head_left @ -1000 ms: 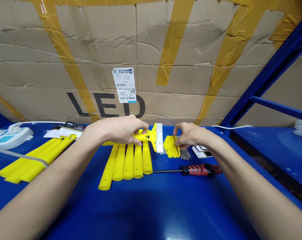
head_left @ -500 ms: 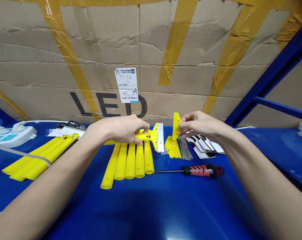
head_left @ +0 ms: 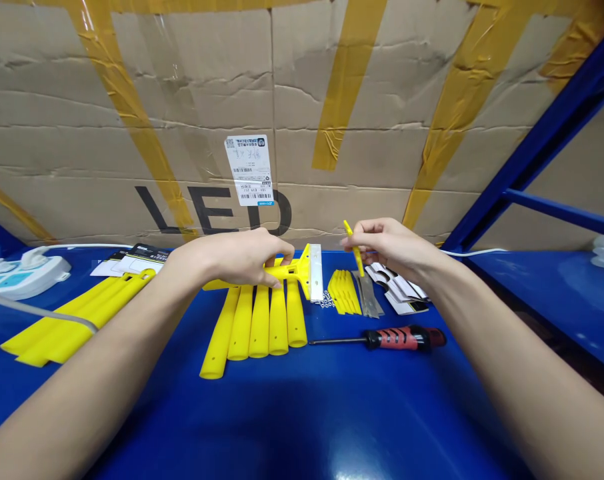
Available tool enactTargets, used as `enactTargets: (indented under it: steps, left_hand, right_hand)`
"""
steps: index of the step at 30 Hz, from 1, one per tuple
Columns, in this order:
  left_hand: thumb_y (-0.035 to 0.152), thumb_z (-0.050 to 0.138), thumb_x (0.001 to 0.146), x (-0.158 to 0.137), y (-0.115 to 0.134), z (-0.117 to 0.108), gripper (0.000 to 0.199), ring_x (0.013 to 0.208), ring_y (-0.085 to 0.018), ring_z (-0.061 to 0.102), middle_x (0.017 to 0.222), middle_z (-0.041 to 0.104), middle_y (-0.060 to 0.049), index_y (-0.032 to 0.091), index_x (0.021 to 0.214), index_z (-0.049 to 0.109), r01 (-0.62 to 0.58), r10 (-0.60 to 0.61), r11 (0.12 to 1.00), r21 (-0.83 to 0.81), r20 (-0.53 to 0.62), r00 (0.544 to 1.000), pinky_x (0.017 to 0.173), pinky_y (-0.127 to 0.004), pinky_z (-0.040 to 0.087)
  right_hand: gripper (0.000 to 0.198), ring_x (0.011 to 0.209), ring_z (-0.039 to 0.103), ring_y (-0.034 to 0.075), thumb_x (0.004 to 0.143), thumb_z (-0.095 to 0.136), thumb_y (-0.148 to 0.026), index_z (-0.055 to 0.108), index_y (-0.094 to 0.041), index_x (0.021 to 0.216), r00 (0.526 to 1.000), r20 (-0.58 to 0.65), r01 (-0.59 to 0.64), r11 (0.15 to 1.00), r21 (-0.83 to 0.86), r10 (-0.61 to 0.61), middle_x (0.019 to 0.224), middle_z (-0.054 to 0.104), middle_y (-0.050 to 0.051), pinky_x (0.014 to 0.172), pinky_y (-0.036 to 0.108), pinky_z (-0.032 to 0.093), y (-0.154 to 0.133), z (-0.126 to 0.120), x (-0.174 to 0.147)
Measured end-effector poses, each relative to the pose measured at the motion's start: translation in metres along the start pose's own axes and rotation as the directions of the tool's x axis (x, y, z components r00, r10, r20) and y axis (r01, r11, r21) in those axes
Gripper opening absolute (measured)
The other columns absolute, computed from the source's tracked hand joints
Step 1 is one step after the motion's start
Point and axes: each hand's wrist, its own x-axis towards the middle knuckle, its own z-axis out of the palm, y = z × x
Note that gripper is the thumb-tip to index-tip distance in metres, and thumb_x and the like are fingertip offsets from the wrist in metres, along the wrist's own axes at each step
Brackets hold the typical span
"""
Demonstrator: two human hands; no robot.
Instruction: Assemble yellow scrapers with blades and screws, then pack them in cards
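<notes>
My left hand is closed around the yellow handle of a scraper. A flat metal blade lies across the scraper's wide head, which points right. Between thumb and fingers of my right hand is a thin yellow plastic plate, turned edge-on and apart from the scraper. Below it lie a fanned row of similar yellow plates and several metal blades. Small metal screws or nuts are heaped by the scraper head. Several yellow handle tubes lie side by side under my left hand.
A red and black screwdriver lies in front on the blue table. White and black cards sit at right. More yellow handles and a power strip are at left. A large cardboard box stands behind.
My right hand has turned the yellow plate from showing its broad face to nearly edge-on. My left hand still holds the scraper in about the same place. The view has shifted slightly.
</notes>
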Motion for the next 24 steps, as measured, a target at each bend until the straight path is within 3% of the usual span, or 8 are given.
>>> enactTargets:
  steps: [2,5,9,13,15,24]
  left_hand:
    - [0.037,0.069,0.087,0.0,0.001,0.0,0.024,0.078,-0.02,0.063,0.096,0.072,-0.005,0.021,0.103,0.064,-0.007,0.007,1.0,-0.002,-0.001,1.0,0.063,-0.028,0.039]
    - [0.037,0.07,0.087,0.0,0.002,0.0,0.025,0.078,-0.019,0.063,0.097,0.072,-0.005,0.021,0.105,0.064,-0.011,0.011,1.0,0.007,0.001,1.0,0.065,-0.028,0.04]
    - [0.036,0.069,0.087,0.0,0.003,-0.001,0.023,0.075,-0.018,0.063,0.095,0.072,-0.006,0.02,0.103,0.064,-0.013,0.013,0.999,0.031,-0.002,1.0,0.063,-0.028,0.039]
    - [0.036,0.069,0.086,0.001,0.001,0.001,0.021,0.075,-0.019,0.061,0.092,0.071,-0.005,0.02,0.098,0.062,-0.011,0.011,1.0,0.024,0.0,1.0,0.061,-0.028,0.038]
    - [0.037,0.069,0.085,0.001,-0.002,0.002,0.022,0.076,-0.02,0.062,0.091,0.071,-0.005,0.021,0.099,0.062,-0.002,0.003,1.0,0.02,-0.005,1.0,0.061,-0.029,0.039]
    - [0.038,0.069,0.085,0.001,-0.005,0.006,0.024,0.081,-0.023,0.063,0.094,0.071,-0.006,0.022,0.101,0.063,-0.001,0.002,0.999,0.032,-0.018,1.0,0.064,-0.03,0.04]
  right_hand:
    - [0.029,0.057,0.047,0.009,0.072,0.08,-0.027,0.054,-0.02,0.062,0.998,0.06,0.019,0.999,0.038,-0.022,0.062,0.054,-0.002,0.053,0.022,0.04,-0.001,0.0,-0.002]
    - [0.026,0.062,0.053,0.01,0.07,0.084,-0.026,0.06,-0.022,0.08,0.998,0.064,0.003,0.992,0.123,-0.011,0.068,0.062,-0.002,0.057,0.022,0.046,-0.004,0.0,-0.005]
    - [0.05,0.069,0.064,0.015,0.07,0.085,-0.022,0.06,-0.025,0.113,0.998,0.02,-0.066,0.986,0.154,0.064,0.081,0.074,0.001,0.058,0.025,0.049,-0.006,0.003,-0.005]
    - [0.031,0.072,0.067,0.015,0.068,0.088,-0.027,0.069,-0.022,0.092,0.992,0.105,-0.085,0.985,0.151,0.069,0.082,0.075,0.004,0.061,0.024,0.053,-0.004,0.008,-0.004]
    - [0.032,0.068,0.066,0.014,0.065,0.09,-0.027,0.069,-0.021,0.088,0.988,0.139,-0.08,0.988,0.135,0.061,0.076,0.074,0.003,0.058,0.023,0.052,-0.005,0.011,-0.004]
    - [0.053,0.059,0.065,0.015,0.067,0.091,-0.031,0.059,-0.021,0.107,0.984,0.162,-0.076,0.997,-0.01,0.077,0.061,0.07,-0.001,0.055,0.025,0.048,-0.002,0.028,-0.006]
